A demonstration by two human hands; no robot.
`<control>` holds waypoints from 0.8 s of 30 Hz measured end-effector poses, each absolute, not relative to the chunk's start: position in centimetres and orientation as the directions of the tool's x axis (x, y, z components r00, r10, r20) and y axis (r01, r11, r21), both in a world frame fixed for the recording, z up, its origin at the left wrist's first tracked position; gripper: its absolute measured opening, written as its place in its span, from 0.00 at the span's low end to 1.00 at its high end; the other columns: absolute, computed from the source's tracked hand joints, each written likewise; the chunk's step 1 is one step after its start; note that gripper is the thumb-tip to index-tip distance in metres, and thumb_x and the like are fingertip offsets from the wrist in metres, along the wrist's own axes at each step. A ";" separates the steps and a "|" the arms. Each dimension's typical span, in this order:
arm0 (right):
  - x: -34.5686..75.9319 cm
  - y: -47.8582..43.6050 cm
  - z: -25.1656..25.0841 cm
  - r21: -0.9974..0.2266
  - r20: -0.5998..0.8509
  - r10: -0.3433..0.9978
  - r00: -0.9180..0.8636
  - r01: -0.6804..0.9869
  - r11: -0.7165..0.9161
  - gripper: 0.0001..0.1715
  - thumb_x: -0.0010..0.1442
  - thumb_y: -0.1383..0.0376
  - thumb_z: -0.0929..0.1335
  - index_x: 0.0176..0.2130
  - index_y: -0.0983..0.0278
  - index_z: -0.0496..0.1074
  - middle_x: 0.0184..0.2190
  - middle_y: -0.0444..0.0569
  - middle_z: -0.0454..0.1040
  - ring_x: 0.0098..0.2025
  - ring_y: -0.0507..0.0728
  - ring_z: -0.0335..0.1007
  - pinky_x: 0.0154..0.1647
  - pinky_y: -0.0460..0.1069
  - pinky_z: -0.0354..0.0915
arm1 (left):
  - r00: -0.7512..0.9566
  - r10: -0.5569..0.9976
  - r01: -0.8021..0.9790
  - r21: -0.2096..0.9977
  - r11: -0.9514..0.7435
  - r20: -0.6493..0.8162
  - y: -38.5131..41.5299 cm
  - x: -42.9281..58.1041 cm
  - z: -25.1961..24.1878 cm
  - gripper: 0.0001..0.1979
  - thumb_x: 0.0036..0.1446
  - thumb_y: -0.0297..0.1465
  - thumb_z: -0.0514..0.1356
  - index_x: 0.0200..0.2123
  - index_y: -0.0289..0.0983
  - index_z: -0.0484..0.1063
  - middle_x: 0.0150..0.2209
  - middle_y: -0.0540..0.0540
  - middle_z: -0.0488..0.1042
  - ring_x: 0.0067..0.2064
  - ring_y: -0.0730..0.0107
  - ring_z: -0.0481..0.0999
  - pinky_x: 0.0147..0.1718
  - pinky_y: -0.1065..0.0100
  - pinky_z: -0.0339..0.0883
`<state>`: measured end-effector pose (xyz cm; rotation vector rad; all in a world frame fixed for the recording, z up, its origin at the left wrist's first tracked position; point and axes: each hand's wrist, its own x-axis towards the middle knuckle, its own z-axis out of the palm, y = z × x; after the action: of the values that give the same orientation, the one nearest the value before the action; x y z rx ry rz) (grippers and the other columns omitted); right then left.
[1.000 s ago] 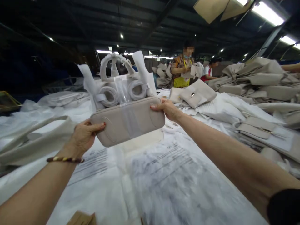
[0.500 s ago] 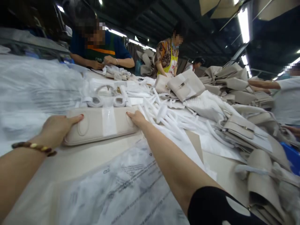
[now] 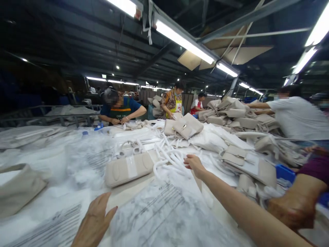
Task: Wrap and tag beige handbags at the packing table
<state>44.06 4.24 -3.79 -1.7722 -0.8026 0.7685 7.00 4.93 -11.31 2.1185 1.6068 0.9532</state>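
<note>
Having released the flat beige leather handbag [image 3: 130, 168], now lying on the pale table [image 3: 130, 195], I grip nothing: left hand [image 3: 94, 221] spread flat near me, right hand [image 3: 194, 163] loosely open farther right, at the white foam strips [image 3: 169, 158].

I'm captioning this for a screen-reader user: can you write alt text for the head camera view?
A person's right hand reaches to a heap of white strips beside a beige handbag lying on a table; the left hand is spread open beside a printed plastic bag. Co-workers handle more bags across the table.
</note>
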 end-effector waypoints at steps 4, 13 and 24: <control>45.4 0.4 -1.7 -0.940 -0.251 0.720 0.647 0.015 -0.342 0.17 0.62 0.62 0.65 0.49 0.66 0.66 0.46 0.50 0.69 0.41 0.55 0.70 0.39 0.54 0.70 | 0.159 0.977 0.575 0.791 -0.209 0.143 1.8 8.7 -10.3 0.25 0.38 0.45 0.55 0.40 0.38 0.67 0.43 0.38 0.73 0.48 0.48 0.72 0.47 0.55 0.65; 47.8 -0.4 0.6 -0.948 -0.303 0.713 0.633 -0.122 -0.295 0.17 0.62 0.62 0.65 0.49 0.66 0.66 0.46 0.51 0.69 0.42 0.56 0.70 0.40 0.54 0.70 | 0.092 0.993 0.511 0.852 -0.110 0.073 -0.6 12.0 -9.2 0.23 0.40 0.42 0.55 0.41 0.39 0.66 0.32 0.45 0.73 0.33 0.57 0.74 0.39 0.59 0.66; 55.3 4.2 -0.3 -0.917 -0.396 0.740 0.544 -0.280 -0.284 0.17 0.62 0.61 0.65 0.50 0.65 0.65 0.48 0.51 0.69 0.43 0.56 0.70 0.41 0.55 0.69 | -0.139 0.962 0.166 0.952 0.257 -0.235 2.6 21.0 -4.6 0.24 0.36 0.43 0.64 0.35 0.32 0.67 0.30 0.44 0.73 0.31 0.61 0.76 0.30 0.62 0.68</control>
<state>55.30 4.24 -0.35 -1.5621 -0.4043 1.0435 20.97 2.58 -4.63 1.0910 1.5382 1.0106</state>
